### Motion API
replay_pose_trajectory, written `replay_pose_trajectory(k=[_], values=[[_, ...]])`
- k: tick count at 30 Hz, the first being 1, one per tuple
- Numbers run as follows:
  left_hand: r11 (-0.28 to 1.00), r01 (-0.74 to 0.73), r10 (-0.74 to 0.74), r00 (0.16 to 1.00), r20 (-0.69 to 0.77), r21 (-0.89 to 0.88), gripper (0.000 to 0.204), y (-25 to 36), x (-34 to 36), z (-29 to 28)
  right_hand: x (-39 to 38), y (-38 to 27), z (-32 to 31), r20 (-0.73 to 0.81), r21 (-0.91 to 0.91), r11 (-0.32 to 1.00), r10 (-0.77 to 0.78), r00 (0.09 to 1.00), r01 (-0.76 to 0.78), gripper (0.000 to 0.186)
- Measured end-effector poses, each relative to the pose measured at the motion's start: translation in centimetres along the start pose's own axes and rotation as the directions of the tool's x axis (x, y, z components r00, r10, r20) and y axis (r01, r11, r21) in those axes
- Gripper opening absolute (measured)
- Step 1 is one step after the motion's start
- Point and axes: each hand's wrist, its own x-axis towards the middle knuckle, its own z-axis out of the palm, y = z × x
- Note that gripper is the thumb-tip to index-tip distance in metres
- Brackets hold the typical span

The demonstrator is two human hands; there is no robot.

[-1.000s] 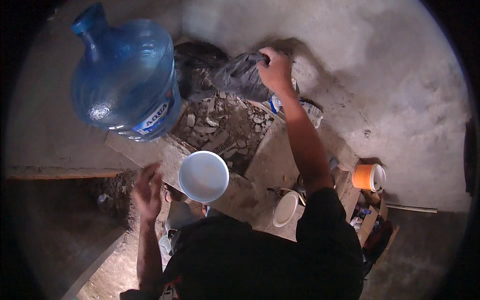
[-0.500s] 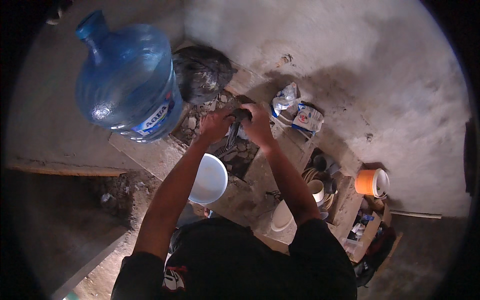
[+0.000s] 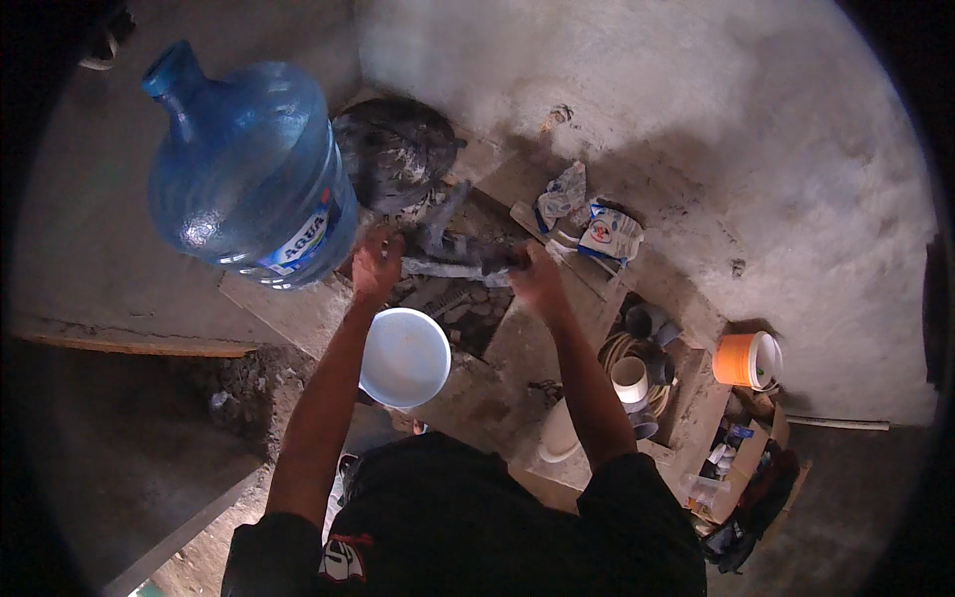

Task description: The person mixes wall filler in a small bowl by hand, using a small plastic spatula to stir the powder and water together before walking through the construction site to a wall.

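My left hand (image 3: 377, 265) and my right hand (image 3: 539, 283) are held apart above a rubble-filled recess, each with its fingers closed. Between them stretches a crumpled plastic bag (image 3: 446, 269), dark in places and see-through in others, blurred by motion. The right hand grips a dark bunched part of it. At the left hand, the exact hold on the plastic is hard to see. A white bucket (image 3: 406, 358) stands just below the rubble (image 3: 476, 310), near my left forearm. Beyond the left hand lies a full black plastic bag (image 3: 393, 159).
A big blue water bottle (image 3: 254, 174) stands at the left. Crumpled white and blue packets (image 3: 609, 234) lie right of my hands. Farther right are a white cup (image 3: 629, 379), an orange and white pail (image 3: 738, 360) and a cardboard box (image 3: 741, 468) of small things.
My hands have moved apart from close together, the left one leftward and the right one rightward and nearer. The bunched dark plastic is now stretched out between them.
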Motion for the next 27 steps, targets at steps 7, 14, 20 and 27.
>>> replay_pose_trajectory(k=[7, 14, 20, 27], values=[[0.972, -0.225, 0.216, 0.969, 0.116, 0.073, 0.027, 2.3, -1.4, 0.3, -1.6, -4.9, -1.2, 0.161, 0.073, 0.996, 0.041, 0.986, -0.053, 0.032], [0.987, -0.129, 0.146, 0.966, -0.214, 0.093, 0.024, 0.9, -1.8, -0.8, -4.0, -3.2, -4.5, 0.312, 0.18, 0.966, 0.121, 0.942, -0.184, 0.035], [0.996, 0.038, -0.048, 0.992, -0.113, -0.086, 0.024, 3.8, -4.0, -3.0, -3.4, -12.2, -4.5, -0.26, 0.321, 0.905, -0.198, 0.945, 0.278, 0.029], [0.906, 0.015, 0.007, 0.999, 0.051, -0.422, 0.026, 6.5, -4.5, -4.0, 3.4, -9.1, 5.6, 0.518, -0.317, 0.913, -0.06, 0.853, 0.257, 0.03]])
